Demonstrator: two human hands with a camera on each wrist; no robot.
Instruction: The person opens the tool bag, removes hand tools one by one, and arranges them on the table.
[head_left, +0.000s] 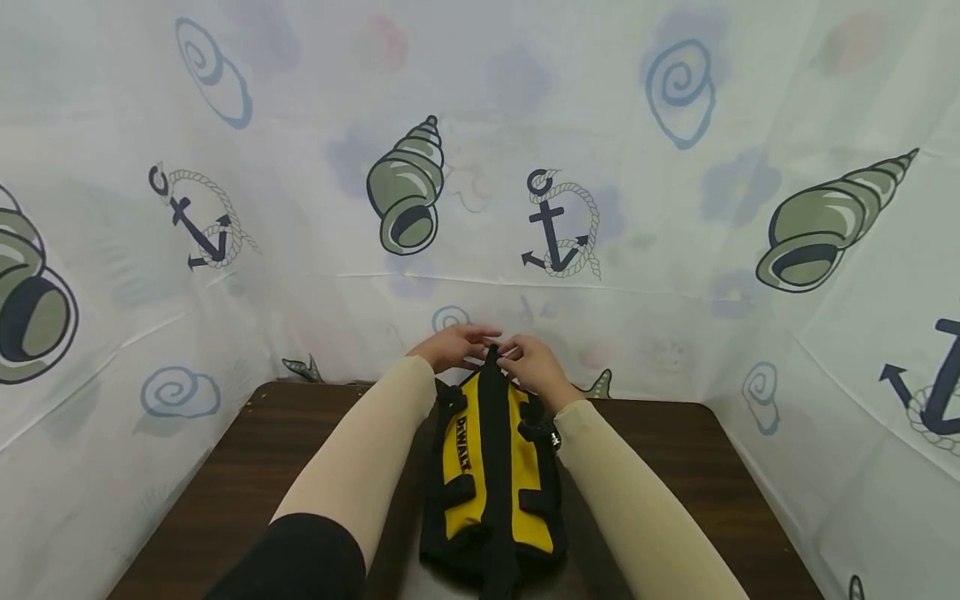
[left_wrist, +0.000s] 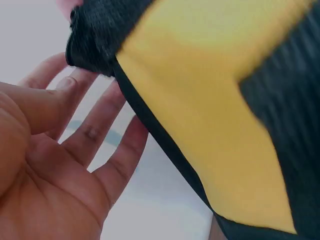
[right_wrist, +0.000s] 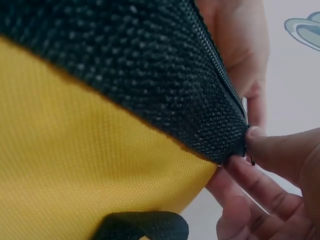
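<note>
A black and yellow DEWALT tool bag stands on the table, its top zipper strip running away from me. My right hand is at the bag's far top end. In the right wrist view, its thumb and fingers pinch the far corner beside the end of the zipper. At the same end, my left hand lies along the other side. The left wrist view shows that hand's fingers extended behind the bag's edge, with the thumb apart from the fabric. Whether the zipper is fully closed cannot be told.
The dark brown wooden table extends on both sides of the bag. A white curtain printed with shells and anchors hangs behind the table and along both sides. Black straps and a buckle stick out from the bag's sides.
</note>
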